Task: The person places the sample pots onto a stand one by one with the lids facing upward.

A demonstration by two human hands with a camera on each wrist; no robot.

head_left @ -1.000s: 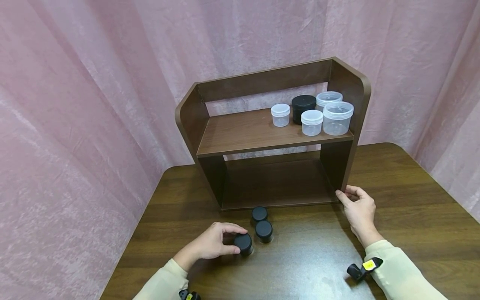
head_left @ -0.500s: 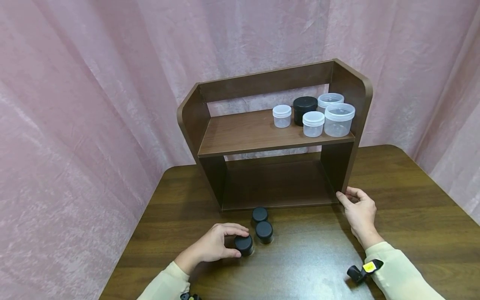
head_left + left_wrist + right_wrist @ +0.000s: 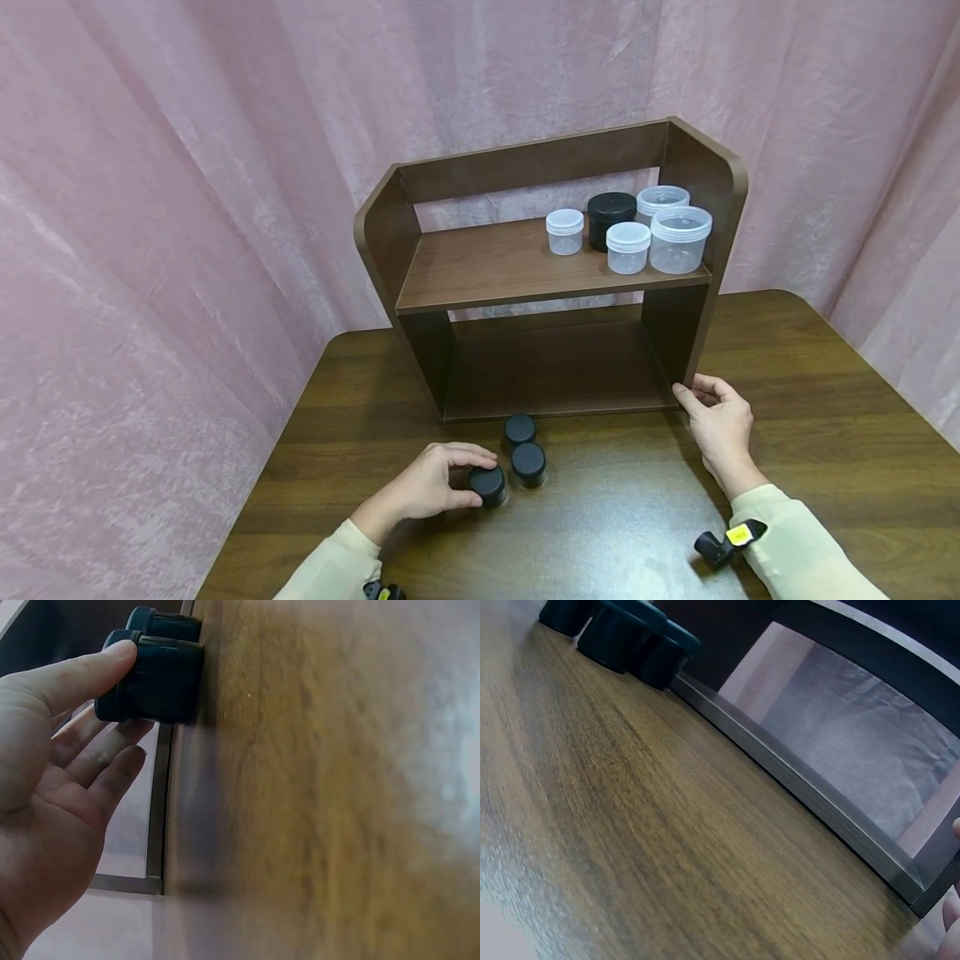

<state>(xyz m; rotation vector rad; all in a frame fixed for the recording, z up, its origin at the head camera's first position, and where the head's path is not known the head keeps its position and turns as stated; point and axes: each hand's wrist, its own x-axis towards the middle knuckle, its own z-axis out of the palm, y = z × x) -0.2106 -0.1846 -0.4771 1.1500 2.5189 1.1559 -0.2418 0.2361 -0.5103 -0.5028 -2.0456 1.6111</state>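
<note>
My left hand (image 3: 429, 483) pinches a small round black jar (image 3: 488, 486) by its lid, thumb on the near side and fingers on the far side. The jar stands upright on the table, and the left wrist view shows the thumb tip (image 3: 120, 651) on the lid's edge. Just beyond it are two more small black jars (image 3: 528, 464), (image 3: 520, 428), one behind the other in front of the shelf. My right hand (image 3: 722, 429) grips the lower front corner of the brown wooden shelf (image 3: 480, 262) at its right side panel, the thumb in front. Its other fingers are partly hidden behind the panel.
On the shelf's upper board, toward the right, stand a larger black jar (image 3: 610, 221) and several clear lidded tubs (image 3: 677, 242), (image 3: 627, 247), (image 3: 564, 232). The wooden table (image 3: 600, 533) ends in rounded back corners. A pink curtain (image 3: 187, 250) hangs behind.
Both hands keep their places on the jar and the shelf. Only a slight shift of the head view shows; the jars and tubs stay put.
</note>
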